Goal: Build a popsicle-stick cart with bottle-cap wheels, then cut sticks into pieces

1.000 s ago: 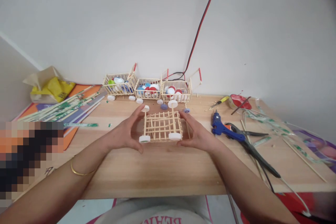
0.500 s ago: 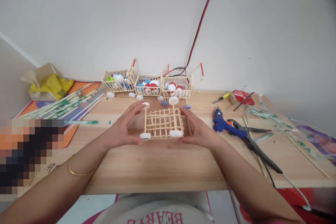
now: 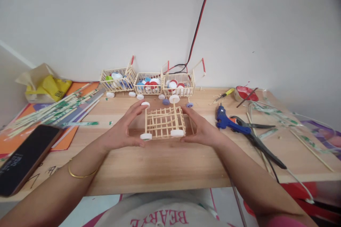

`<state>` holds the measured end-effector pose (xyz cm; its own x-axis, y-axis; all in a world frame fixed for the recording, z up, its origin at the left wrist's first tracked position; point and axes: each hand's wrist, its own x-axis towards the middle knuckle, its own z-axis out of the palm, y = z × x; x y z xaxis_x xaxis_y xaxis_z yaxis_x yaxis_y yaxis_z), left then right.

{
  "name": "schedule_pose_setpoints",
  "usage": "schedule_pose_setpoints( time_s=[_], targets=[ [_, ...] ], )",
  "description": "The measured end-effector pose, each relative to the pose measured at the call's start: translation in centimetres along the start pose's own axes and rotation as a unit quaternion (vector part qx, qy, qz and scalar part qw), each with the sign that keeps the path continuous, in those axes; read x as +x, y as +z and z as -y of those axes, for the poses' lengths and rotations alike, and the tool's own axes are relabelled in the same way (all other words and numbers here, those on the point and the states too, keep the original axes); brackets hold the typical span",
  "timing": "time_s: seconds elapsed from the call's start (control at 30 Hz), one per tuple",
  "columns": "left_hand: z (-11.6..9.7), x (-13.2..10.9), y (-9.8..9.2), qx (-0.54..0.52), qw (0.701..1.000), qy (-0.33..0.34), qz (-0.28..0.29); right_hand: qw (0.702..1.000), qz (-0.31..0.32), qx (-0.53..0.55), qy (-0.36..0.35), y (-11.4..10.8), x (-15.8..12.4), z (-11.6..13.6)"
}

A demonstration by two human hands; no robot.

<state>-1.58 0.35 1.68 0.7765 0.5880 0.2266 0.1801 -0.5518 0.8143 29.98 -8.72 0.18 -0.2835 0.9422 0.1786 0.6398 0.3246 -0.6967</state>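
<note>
A miniature shopping cart (image 3: 161, 122) made of thin wooden sticks lies overturned on the table in front of me, its white disc wheels facing up. My left hand (image 3: 124, 126) curves around its left side, fingertips at the far left wheel and thumb by the near left wheel. From the other side, my right hand (image 3: 201, 127) grips the cart's right end between thumb and fingers. The cart's handle side is partly hidden by the right hand. Behind it stand three similar stick carts, left (image 3: 118, 79), middle (image 3: 147, 84) and right (image 3: 179, 85), filled with colourful bottle caps.
A blue glue gun (image 3: 230, 122) and black-handled scissors (image 3: 262, 147) lie to the right, near a yellow utility knife (image 3: 226, 94) and a red dish (image 3: 243, 94). Loose sticks (image 3: 61, 108), a phone (image 3: 29, 156) and a yellow bag (image 3: 50, 88) are on the left.
The camera view has shifted slightly. Both hands and the overturned cart keep nearly the same place and pose.
</note>
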Motion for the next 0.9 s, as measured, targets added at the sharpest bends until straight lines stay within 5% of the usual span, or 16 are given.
schedule_pose_setpoints(
  time_s=[0.9],
  targets=[
    [1.3, -0.4, 0.6, -0.089, 0.995, -0.044, -0.009, 1.0, 0.003, 0.009, -0.012, -0.1, 0.0, 0.1]
  ],
)
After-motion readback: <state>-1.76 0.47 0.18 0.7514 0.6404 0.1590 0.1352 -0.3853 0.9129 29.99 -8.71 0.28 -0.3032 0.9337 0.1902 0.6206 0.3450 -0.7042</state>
